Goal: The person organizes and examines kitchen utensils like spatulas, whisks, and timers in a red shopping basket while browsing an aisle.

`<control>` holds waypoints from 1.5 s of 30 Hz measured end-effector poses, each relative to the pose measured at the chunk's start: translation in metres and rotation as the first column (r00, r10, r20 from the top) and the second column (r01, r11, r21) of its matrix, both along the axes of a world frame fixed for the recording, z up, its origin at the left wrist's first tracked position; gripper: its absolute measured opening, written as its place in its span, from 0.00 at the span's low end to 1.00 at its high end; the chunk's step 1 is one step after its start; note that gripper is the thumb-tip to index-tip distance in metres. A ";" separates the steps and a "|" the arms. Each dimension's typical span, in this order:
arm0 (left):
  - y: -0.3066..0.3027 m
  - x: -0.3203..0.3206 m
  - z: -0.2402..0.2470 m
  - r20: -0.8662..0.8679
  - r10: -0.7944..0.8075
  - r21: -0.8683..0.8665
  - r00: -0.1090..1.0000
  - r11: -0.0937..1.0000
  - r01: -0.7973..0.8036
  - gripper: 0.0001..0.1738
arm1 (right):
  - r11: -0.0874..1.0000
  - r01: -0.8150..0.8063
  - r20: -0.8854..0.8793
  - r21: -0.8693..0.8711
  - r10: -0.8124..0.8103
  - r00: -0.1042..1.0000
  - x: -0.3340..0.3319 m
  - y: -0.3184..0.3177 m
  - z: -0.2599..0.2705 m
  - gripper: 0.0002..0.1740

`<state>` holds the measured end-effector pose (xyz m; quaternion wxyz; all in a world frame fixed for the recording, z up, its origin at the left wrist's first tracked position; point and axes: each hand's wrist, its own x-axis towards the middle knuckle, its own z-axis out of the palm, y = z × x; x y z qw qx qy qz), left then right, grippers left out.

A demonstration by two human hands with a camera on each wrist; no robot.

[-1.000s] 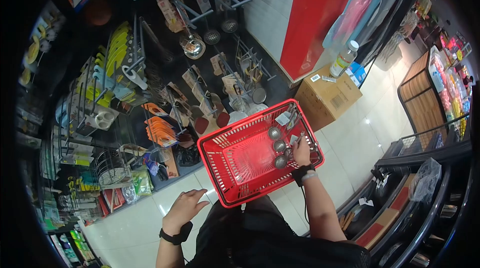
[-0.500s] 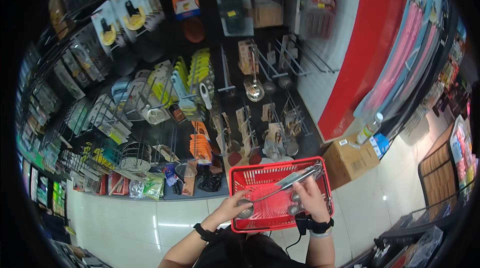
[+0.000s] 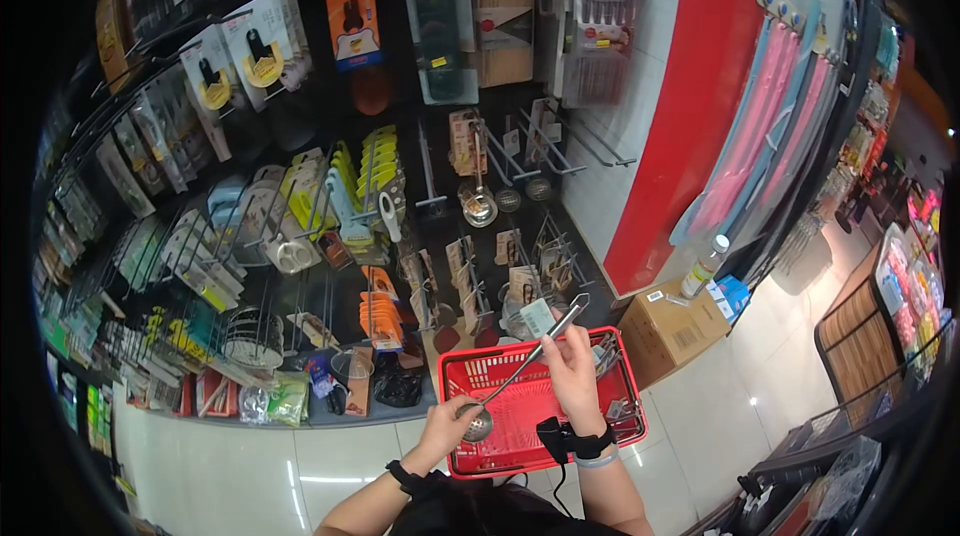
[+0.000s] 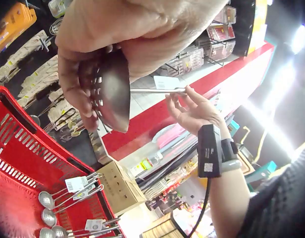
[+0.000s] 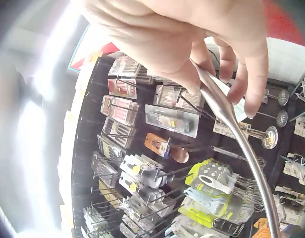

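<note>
Both hands hold one long metal slotted ladle above a red basket (image 3: 455, 364). The left hand (image 3: 443, 429) grips its perforated bowl (image 3: 478, 424); in the left wrist view the fingers curl round the bowl (image 4: 113, 91). The right hand (image 3: 572, 376) pinches the handle (image 3: 527, 360) near its hooked end, beside a pale tag (image 3: 537, 318). In the right wrist view the handle (image 5: 241, 136) runs down from thumb and fingers. Several similar ladles (image 4: 49, 217) lie in the basket (image 4: 16, 171) in the left wrist view.
Racks of hanging kitchen tools, among them orange-packed ones (image 3: 379, 321), stand ahead and left. A cardboard box (image 3: 675, 334) with a bottle (image 3: 705, 268) on it is right of the basket. Dark shelving (image 3: 810, 476) stands at the lower right.
The right hand has lifted a ladle out of the basket, and the left hand has come over from outside the basket to grip its bowl. The head view has turned up toward the racks.
</note>
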<state>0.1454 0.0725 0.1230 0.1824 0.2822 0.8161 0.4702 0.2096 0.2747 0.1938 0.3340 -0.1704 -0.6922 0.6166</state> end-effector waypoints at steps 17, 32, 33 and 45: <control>-0.062 -0.058 -0.093 0.242 -0.087 0.138 0.966 0.989 0.055 0.12 | 0.924 0.299 -0.042 0.238 -0.297 0.954 -0.091 0.088 0.022 0.20; -0.131 -0.061 -0.080 0.219 0.063 -0.131 0.974 0.991 -0.035 0.13 | 0.848 0.438 0.001 0.297 -0.459 0.888 -0.159 0.199 0.015 0.12; -0.130 -0.059 -0.078 0.190 0.064 -0.153 0.980 0.988 -0.035 0.13 | 0.855 0.424 0.001 0.298 -0.444 0.896 -0.164 0.201 0.011 0.12; -0.118 -0.008 -0.075 0.148 0.300 -0.296 0.942 0.922 -0.248 0.13 | 0.865 0.283 -0.148 0.413 -0.243 0.959 -0.285 0.290 -0.034 0.16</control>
